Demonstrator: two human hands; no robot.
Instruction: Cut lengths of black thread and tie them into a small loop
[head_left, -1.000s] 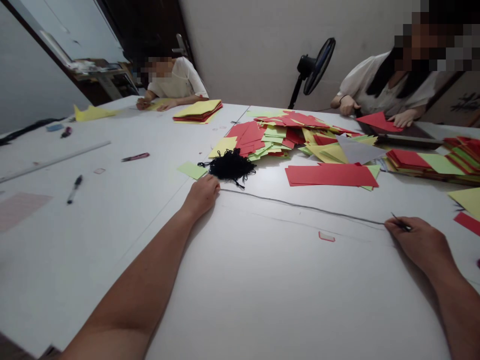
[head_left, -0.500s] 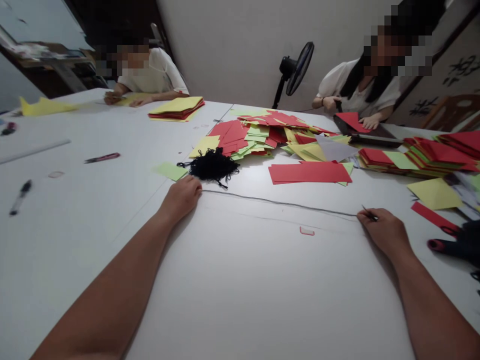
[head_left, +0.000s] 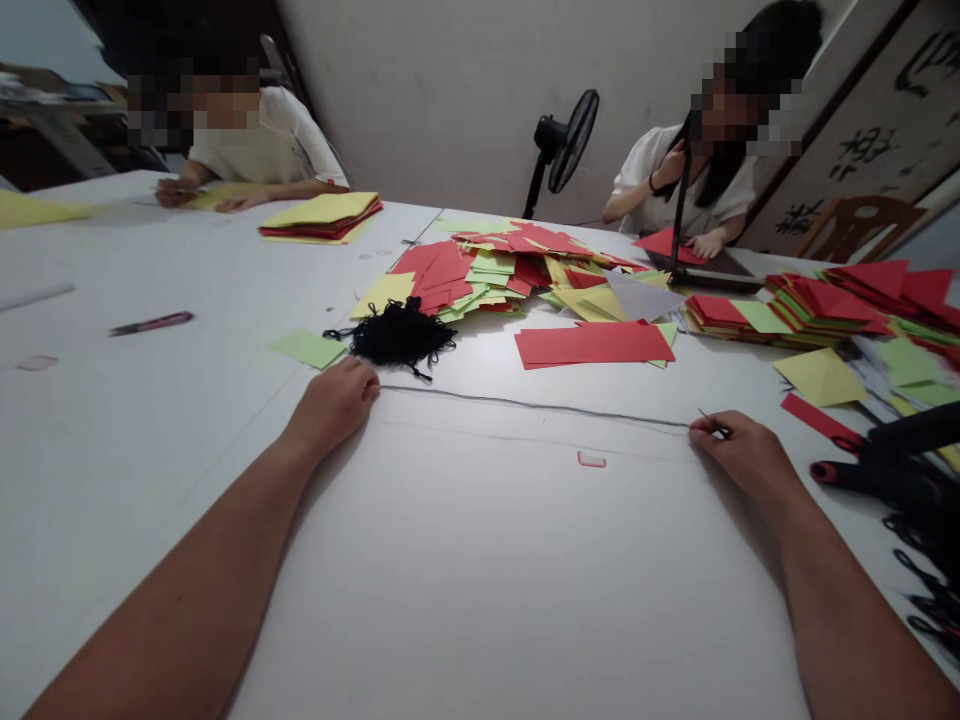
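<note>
A thin dark cord [head_left: 525,403] runs nearly straight from hand to hand, just above the white table [head_left: 480,580]. My left hand [head_left: 336,400] is closed on its left end, beside a tangled pile of black cords [head_left: 401,332]. The cord's other end is pinched in my right hand [head_left: 742,445], where a short dark tip sticks up past the fingers. A small red-outlined mark [head_left: 592,460] lies on the table below the cord. Red paper strips [head_left: 592,345] lie beyond the cord.
A heap of red, green and yellow paper [head_left: 517,265] covers the table's middle. Dark handled tools [head_left: 885,480] lie at right, a cutter-like tool [head_left: 152,323] at left. Across the table, one person [head_left: 262,140] sits; another [head_left: 649,200] raises a paper cutter's arm [head_left: 681,215].
The view has turned slightly right. My hands still hold the cord stretched between them. The person at the right has lifted the cutter's arm.
</note>
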